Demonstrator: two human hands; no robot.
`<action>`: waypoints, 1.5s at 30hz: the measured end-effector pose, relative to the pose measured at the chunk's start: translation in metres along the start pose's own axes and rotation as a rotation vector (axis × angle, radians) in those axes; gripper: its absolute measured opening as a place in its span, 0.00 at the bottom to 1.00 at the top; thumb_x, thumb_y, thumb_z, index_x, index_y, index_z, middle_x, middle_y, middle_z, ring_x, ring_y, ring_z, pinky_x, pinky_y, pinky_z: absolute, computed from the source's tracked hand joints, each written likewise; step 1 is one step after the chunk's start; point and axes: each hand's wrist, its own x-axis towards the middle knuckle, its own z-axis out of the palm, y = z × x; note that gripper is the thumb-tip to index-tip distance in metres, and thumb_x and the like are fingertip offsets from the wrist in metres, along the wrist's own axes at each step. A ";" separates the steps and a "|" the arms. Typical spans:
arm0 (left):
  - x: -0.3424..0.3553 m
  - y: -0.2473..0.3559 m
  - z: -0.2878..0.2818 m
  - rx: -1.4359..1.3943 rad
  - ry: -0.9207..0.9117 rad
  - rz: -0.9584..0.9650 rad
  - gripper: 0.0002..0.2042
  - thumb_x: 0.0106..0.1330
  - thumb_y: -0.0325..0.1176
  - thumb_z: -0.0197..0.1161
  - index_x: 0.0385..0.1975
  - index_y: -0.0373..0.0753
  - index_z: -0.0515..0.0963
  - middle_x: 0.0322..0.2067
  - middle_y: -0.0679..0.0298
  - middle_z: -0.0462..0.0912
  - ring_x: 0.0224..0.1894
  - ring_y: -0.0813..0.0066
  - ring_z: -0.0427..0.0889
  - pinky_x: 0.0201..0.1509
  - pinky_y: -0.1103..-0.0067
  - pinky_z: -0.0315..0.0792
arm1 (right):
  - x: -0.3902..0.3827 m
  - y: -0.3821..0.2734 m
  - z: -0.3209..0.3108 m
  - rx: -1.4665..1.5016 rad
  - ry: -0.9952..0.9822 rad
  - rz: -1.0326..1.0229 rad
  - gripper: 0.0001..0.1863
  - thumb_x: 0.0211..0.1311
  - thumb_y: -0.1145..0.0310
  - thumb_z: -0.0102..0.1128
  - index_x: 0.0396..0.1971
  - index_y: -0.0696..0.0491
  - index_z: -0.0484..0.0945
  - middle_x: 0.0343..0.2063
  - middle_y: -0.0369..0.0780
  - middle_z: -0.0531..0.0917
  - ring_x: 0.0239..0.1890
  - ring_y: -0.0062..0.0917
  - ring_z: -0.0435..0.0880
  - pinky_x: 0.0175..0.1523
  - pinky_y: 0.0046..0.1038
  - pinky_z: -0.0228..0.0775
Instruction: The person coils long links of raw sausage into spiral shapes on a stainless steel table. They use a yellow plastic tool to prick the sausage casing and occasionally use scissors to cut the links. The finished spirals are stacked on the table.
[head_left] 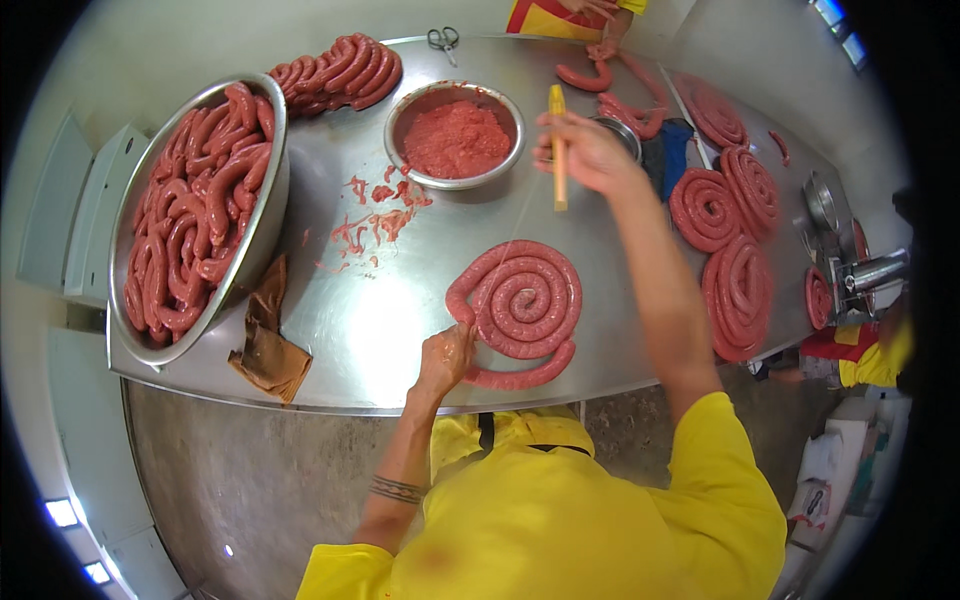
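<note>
A long raw sausage wound into a spiral coil (525, 297) lies on the steel table in front of me. At its left edge my left hand (447, 358) is closed, gripping the sausage where one length curves round the near side. Raised above the table beyond the coil, my right hand (592, 152) holds a slim, straight yellow stick-like tool (559, 165) upright between thumb and fingers. The tool's exact kind cannot be made out. Near that hand stands a steel bowl of ground red meat (457, 140).
A large steel basin (278, 170) heaped with sausages stands left, a brown cloth (270, 345) beside it. Meat scraps (375, 222) and scissors (443, 42) lie on the table. More coils (738, 300) lie right. A co-worker's hands (600, 30) handle sausage at the far edge.
</note>
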 end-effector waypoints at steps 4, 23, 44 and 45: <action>0.012 -0.002 0.003 -0.354 -0.165 -0.296 0.11 0.78 0.34 0.50 0.35 0.35 0.74 0.24 0.57 0.81 0.23 0.65 0.82 0.30 0.68 0.76 | -0.101 -0.031 -0.044 -0.145 -0.006 -0.115 0.13 0.79 0.64 0.46 0.53 0.55 0.73 0.27 0.34 0.76 0.29 0.22 0.78 0.38 0.28 0.75; -0.026 -0.002 -0.036 -0.674 0.274 -0.625 0.12 0.77 0.31 0.49 0.49 0.33 0.78 0.39 0.53 0.81 0.43 0.57 0.79 0.49 0.68 0.71 | -0.098 0.188 0.143 -0.658 -0.559 -0.372 0.10 0.74 0.69 0.51 0.49 0.56 0.72 0.32 0.41 0.81 0.37 0.29 0.81 0.42 0.31 0.71; -0.054 0.003 -0.037 -0.229 0.308 -0.744 0.08 0.74 0.27 0.52 0.37 0.36 0.80 0.47 0.41 0.80 0.45 0.54 0.84 0.44 0.66 0.76 | -0.117 0.235 0.080 -1.062 -0.159 0.019 0.21 0.69 0.74 0.50 0.61 0.56 0.66 0.39 0.47 0.81 0.35 0.34 0.80 0.44 0.30 0.74; -0.058 0.004 -0.042 0.063 0.509 -0.471 0.08 0.72 0.26 0.53 0.39 0.36 0.80 0.46 0.40 0.80 0.43 0.51 0.83 0.42 0.67 0.75 | -0.095 0.244 0.095 -1.132 -0.391 -0.144 0.17 0.69 0.74 0.51 0.56 0.56 0.67 0.40 0.49 0.80 0.36 0.38 0.80 0.45 0.34 0.73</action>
